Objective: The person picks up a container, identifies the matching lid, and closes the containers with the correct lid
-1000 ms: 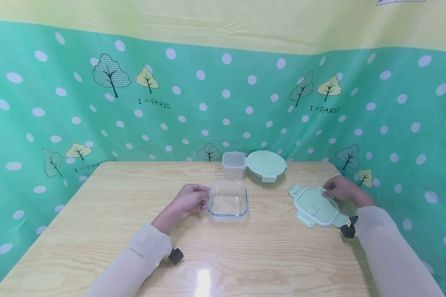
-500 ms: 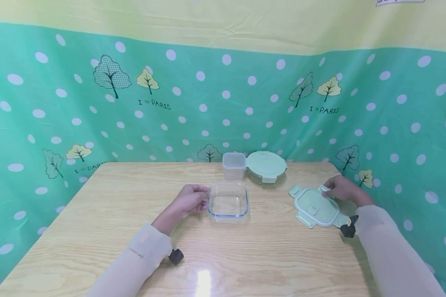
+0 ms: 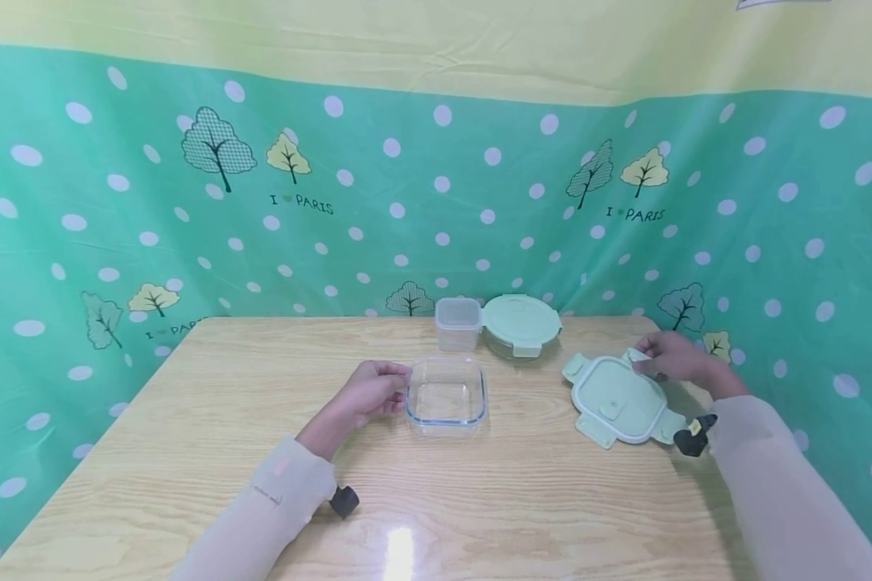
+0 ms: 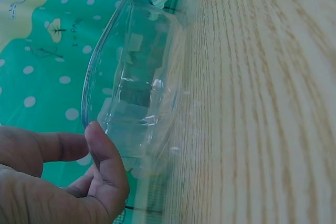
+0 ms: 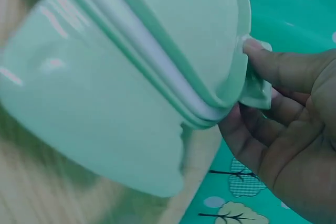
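Observation:
A clear square glass food container (image 3: 446,421) stands on the table, its rim bluish. My left hand (image 3: 369,393) pinches its left rim; the left wrist view shows the thumb (image 4: 107,156) inside that edge and a finger opposite. To the right, my right hand (image 3: 674,359) grips a pale green snap-on lid (image 3: 618,399) by its far flap. White sealing ring and inner face show in the right wrist view, with the thumb (image 5: 286,69) on the flap and fingers behind it. The lid tilts, its far side raised, its near flap low over the wood.
Behind the glass container stand a small translucent square tub (image 3: 458,324) and a round container with a green lid (image 3: 521,320), side by side. A polka-dot curtain (image 3: 320,266) hangs along the table's (image 3: 262,355) back and right sides.
My right hand has lifted the lid's far edge, moving slightly up and right, so the lid tilts more toward me. My left hand and the glass container have stayed put.

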Demonstrator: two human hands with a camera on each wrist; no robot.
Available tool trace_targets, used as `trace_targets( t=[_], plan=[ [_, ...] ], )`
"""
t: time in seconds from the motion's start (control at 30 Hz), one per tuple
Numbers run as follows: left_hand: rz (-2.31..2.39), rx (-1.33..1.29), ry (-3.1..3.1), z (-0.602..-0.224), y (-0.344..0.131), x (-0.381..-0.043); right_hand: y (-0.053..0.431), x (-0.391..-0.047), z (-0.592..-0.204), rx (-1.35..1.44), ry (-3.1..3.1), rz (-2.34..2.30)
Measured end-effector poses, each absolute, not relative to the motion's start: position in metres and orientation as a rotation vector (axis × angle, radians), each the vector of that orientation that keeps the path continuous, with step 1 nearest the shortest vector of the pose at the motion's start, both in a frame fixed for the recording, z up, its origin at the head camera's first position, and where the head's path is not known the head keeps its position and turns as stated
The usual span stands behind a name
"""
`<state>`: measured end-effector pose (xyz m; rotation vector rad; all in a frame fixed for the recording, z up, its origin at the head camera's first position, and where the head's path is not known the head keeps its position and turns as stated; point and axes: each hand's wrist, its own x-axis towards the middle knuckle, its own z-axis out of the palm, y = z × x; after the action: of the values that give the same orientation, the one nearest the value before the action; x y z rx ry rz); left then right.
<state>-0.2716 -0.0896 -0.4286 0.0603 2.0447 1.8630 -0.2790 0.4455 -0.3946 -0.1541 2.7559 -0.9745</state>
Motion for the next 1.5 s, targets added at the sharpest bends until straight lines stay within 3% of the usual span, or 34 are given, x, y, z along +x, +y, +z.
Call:
trace_targets(
  t=[1.03, 1.5],
  plan=[
    [1.864, 0.089, 2.033, -0.431, -0.093, -0.273, 0.433, -0.273, -0.324, -0.243, 2.744, -1.126],
    [1.867, 0.08, 2.026, -0.429, -0.092, -0.271, 0.404, -0.277, -0.292, -0.181, 2.803, -1.271]
  ],
)
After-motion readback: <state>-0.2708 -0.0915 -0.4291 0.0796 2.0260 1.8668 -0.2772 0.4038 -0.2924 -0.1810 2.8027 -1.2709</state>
